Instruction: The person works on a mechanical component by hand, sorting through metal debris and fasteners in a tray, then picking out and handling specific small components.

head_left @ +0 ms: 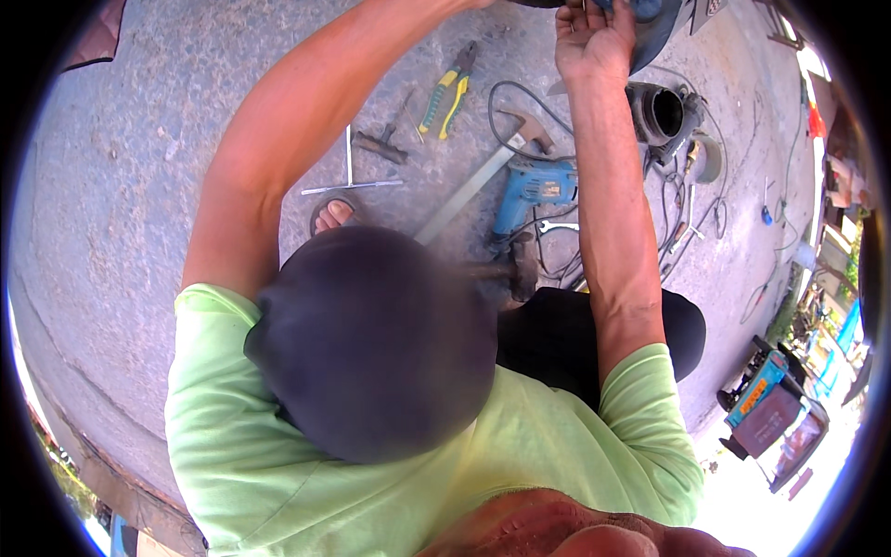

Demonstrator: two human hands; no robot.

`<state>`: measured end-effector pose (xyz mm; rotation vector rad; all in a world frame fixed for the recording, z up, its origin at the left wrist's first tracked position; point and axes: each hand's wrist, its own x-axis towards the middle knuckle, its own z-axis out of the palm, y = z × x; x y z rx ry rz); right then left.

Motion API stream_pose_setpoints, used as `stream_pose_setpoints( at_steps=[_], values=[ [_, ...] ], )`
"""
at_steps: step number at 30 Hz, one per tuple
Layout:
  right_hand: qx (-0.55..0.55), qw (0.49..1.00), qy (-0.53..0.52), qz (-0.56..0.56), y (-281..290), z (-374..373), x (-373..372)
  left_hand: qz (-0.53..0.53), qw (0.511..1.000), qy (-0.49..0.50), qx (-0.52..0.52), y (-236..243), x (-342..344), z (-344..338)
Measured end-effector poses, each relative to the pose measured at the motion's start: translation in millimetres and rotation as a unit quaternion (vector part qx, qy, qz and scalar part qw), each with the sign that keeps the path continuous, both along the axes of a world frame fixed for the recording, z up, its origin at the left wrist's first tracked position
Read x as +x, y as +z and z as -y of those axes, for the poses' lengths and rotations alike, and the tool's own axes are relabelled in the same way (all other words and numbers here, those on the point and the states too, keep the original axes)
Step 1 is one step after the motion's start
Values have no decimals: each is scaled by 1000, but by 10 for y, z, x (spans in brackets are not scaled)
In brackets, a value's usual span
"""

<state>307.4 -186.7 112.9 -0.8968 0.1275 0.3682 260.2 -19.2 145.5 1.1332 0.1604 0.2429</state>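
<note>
My left arm (pixel 269 121) reaches up past the top edge, so the left hand is out of view. A dark object (pixel 538 3) shows in part at that edge, and I cannot tell what it is. At the top, my right hand (pixel 597 42) has its palm up and its fingers curled. It is against a blue piece (pixel 644 8), cut off by the edge, beside a dark curved panel (pixel 659 39). What the fingers hold is hidden. Below my right forearm lie a blue power drill (pixel 536 193) and a claw hammer (pixel 483 176) with a pale handle.
Pliers (pixel 445 97) with yellow-green grips, a small hammer (pixel 380 147) and a T-handle wrench (pixel 351 172) lie on the concrete floor (pixel 139 186). Nearby are an open-end wrench (pixel 559 226), a black pipe-like part (pixel 663 113) and cables. My dark-clad knee (pixel 371 343) blocks the middle.
</note>
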Motion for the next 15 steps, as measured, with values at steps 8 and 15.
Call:
stream_pose_setpoints(
  at_steps=[8, 15],
  values=[
    [-8, 999, 30, -15, -33, -22, 86, -12, 985, -56, -164, 34, -52, 2],
    [39, 994, 85, -63, 66, -86, 133, 33, 973, -74, -217, -80, 5, -17]
  ],
)
